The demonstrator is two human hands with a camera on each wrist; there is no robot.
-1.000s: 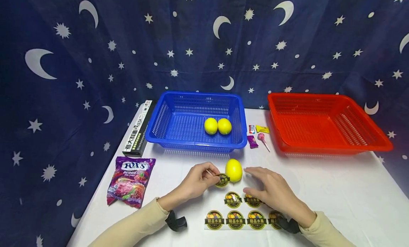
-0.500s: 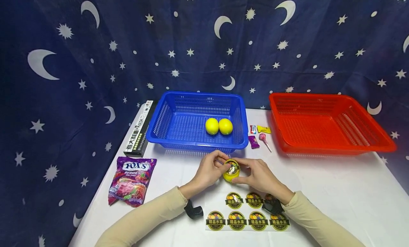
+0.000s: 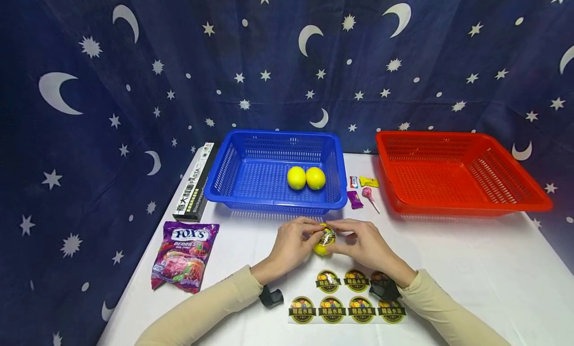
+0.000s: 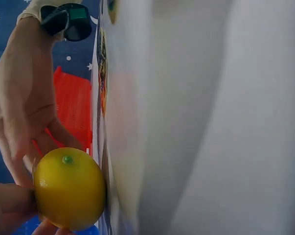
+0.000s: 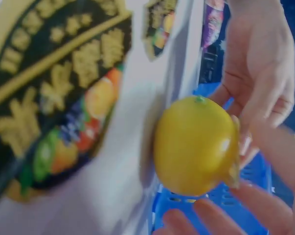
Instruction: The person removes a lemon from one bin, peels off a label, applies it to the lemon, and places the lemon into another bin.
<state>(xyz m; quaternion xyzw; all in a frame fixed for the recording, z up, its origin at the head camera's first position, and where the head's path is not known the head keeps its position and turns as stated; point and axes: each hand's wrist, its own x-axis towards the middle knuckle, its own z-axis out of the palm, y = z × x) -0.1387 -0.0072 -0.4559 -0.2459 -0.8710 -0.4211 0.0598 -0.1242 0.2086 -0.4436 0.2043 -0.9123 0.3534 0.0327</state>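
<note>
A yellow lemon rests on the white tabletop between both hands, its green stem end showing in the left wrist view. On its upper side lies a round black-and-gold fruit sticker. My left hand is at the lemon's left, thumb and fingers bent around it, with the thumb at the sticker's edge. From the other side my right hand grips the lemon between thumb and fingers. In the right wrist view, the sticker's edge stands out slightly from the lemon's skin.
Below the hands lies a sheet of matching stickers. Two lemons sit in the blue basket behind; a red basket stands right. Several sweets lie between the baskets. At left are a candy bag and a pasta box.
My left hand has brought the sticker onto the lemon, and my right hand has closed in from the right to grip it. Since half a second ago both hands have barely moved.
</note>
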